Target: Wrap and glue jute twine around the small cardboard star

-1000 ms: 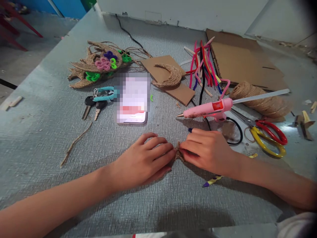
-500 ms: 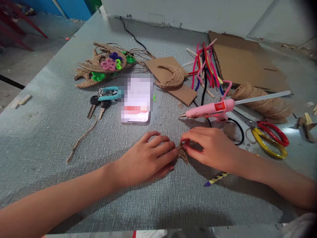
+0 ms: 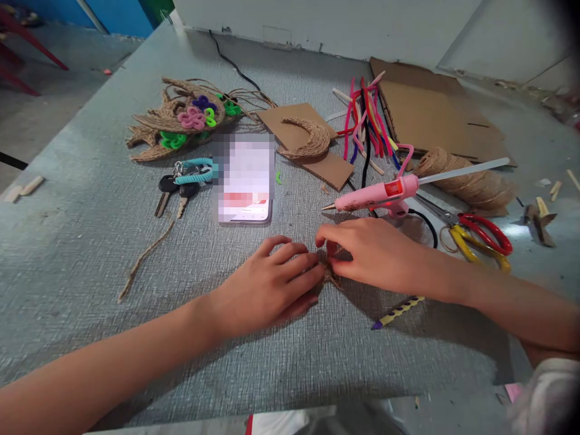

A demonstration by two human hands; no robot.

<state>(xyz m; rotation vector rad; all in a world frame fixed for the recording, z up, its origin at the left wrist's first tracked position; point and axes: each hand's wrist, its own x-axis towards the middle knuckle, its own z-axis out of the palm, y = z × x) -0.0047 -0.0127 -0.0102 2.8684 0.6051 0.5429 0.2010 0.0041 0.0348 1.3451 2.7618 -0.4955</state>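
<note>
Between my hands, low on the grey table, lies a small brown piece of jute twine (image 3: 333, 279), mostly hidden by fingers. My left hand (image 3: 274, 283) holds its left side, with the fingertips pressed together on it against the tabletop. My right hand (image 3: 369, 254) pinches at the same twine from the right, thumb and forefinger bent close together. Just beyond the right hand lies a pink glue gun (image 3: 376, 196), its metal tip pointing left and a clear glue stick out of its back. A yellow pencil (image 3: 399, 312) with purple dots rests nearer me, under the right forearm.
Scissors (image 3: 484, 238) and a twine roll (image 3: 466, 178) lie right. Behind are pipe cleaners (image 3: 367, 121), cardboard (image 3: 444, 115) and a curved twine piece (image 3: 317, 139) on cardboard. Leftward are a phone (image 3: 247, 175), keys (image 3: 185, 193), loose twine (image 3: 145, 260) and twine work with flowers (image 3: 181, 118).
The view has shifted a little, so things appear slightly further left. My right hand has moved slightly up and away from me at the twine; my left hand stays in place.
</note>
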